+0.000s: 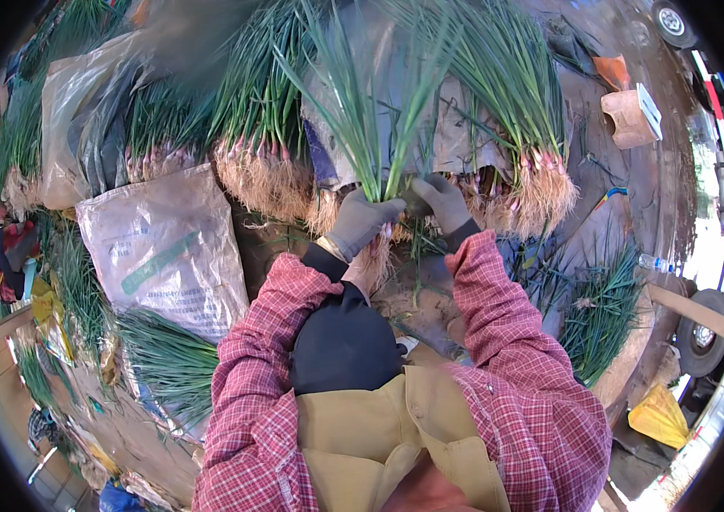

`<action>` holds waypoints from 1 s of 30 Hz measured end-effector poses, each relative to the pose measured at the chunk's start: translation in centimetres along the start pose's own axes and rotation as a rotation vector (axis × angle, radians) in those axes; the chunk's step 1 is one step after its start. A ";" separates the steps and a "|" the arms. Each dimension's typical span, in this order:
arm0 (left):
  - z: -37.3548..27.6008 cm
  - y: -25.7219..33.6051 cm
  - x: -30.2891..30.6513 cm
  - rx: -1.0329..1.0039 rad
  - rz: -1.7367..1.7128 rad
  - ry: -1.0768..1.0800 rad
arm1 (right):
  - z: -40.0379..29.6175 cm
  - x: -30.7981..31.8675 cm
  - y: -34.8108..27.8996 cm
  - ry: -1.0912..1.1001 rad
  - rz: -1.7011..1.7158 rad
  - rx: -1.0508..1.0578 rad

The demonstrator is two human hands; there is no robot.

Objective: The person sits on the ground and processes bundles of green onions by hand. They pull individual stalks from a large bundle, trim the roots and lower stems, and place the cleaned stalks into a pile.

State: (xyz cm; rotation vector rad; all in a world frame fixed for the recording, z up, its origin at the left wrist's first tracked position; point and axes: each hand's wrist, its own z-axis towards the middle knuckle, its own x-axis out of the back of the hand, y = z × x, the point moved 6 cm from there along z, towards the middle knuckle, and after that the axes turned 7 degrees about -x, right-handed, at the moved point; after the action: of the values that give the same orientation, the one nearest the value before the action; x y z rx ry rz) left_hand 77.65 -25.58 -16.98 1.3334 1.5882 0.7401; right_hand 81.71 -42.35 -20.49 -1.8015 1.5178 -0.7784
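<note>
My left hand, in a grey glove, is closed around a small bunch of green onions. Their leaves fan upward, and the pinkish bulbs and stringy roots hang below the hand. Just to the right, my right hand, gloved too, is bent beside the stems; its fingertips are partly hidden, so its hold cannot be made out. Beyond my hands lie large bundles of rooted green onions, one on the left and one on the right, with a worn woven sheet between them.
A printed plastic sack lies at the left, above more green onions. At the right are a leaf heap, a cardboard box, a plastic bottle and a yellow bag. Another person is at the far left.
</note>
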 end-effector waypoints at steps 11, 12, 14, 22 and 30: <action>0.8 -3.3 0.6 0.081 -0.027 -0.004 | -4.2 -2.2 -6.5 0.308 -0.933 0.542; 0.9 -2.6 0.3 0.075 -0.009 -0.055 | -3.4 -1.4 -6.6 0.333 -0.969 0.474; 0.7 -1.3 -1.1 0.074 -0.003 -0.108 | -3.7 -0.9 -6.0 0.278 -1.082 0.314; 0.7 3.2 2.2 -0.099 -0.131 0.024 | -3.9 5.2 -2.2 -0.132 -1.528 -0.208; 0.2 -1.6 -1.4 0.321 -0.349 -0.238 | 2.7 18.3 -7.2 0.602 -1.321 -0.142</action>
State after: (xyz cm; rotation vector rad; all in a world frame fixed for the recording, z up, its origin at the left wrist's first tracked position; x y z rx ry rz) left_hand 77.15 -27.38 -18.10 1.2629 1.7284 0.1113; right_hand 91.02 -59.27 -15.88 -2.7707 0.4337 -1.9655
